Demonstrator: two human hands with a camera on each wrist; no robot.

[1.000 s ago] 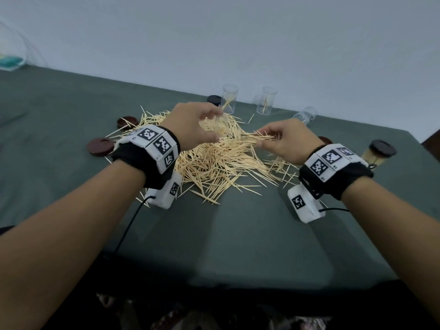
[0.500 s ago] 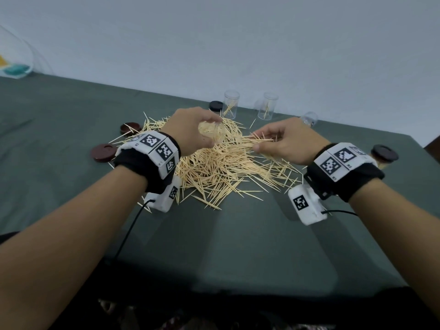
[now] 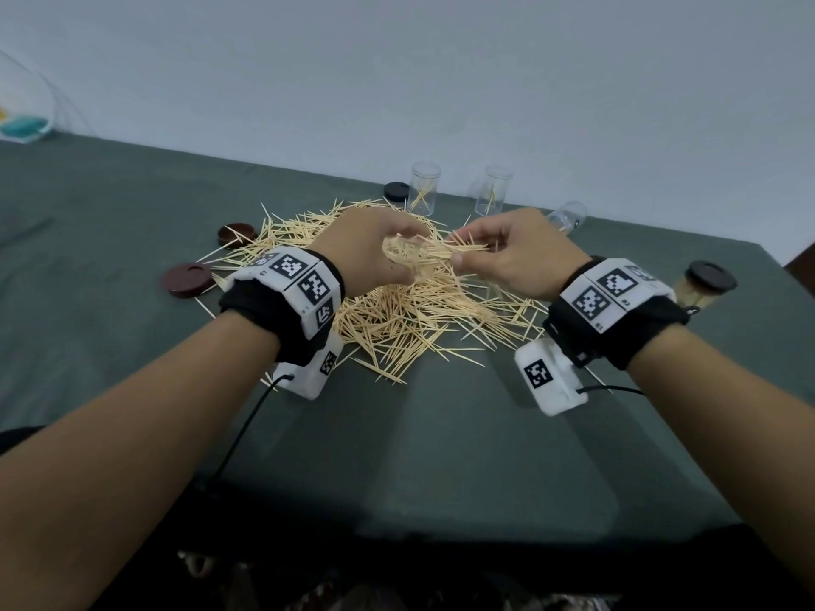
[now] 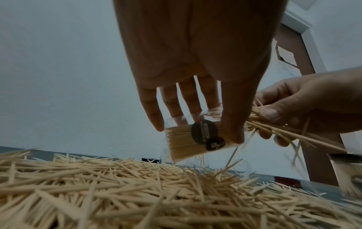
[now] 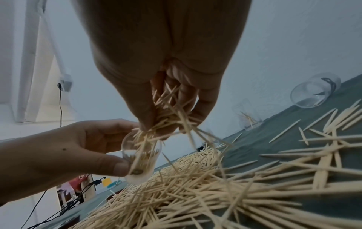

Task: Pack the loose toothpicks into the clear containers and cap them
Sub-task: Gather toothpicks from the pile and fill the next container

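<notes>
In the head view the left hand (image 3: 366,253) covers most of the container (image 3: 403,258), so only a part of its clear wall shows there. The left wrist view shows it better: the container (image 4: 197,137) is tilted, nearly on its side, with its open mouth toward the right hand (image 4: 305,111). It has a dark round label, and its lower half is packed with toothpicks lying side by side. The text on the label is too small to read. The left thumb and fingers are curled around it.

The right hand (image 3: 516,258) pinches a bundle (image 3: 458,251) of toothpicks between thumb and fingers, and the tips of the bundle (image 5: 156,131) enter the mouth of the container (image 5: 140,156). Some sticks stand out at angles; several are blurred in the right wrist view.

Both hands are above the pile (image 3: 410,315) on the green table (image 3: 441,456). Two open jars (image 3: 424,187) stand at the far edge with a few sticks inside. Another jar (image 5: 315,93) lies on its side. Brown lids (image 3: 187,280) lie left of the pile. At the right a capped jar (image 3: 701,284) is partly hidden behind the wrist band.
</notes>
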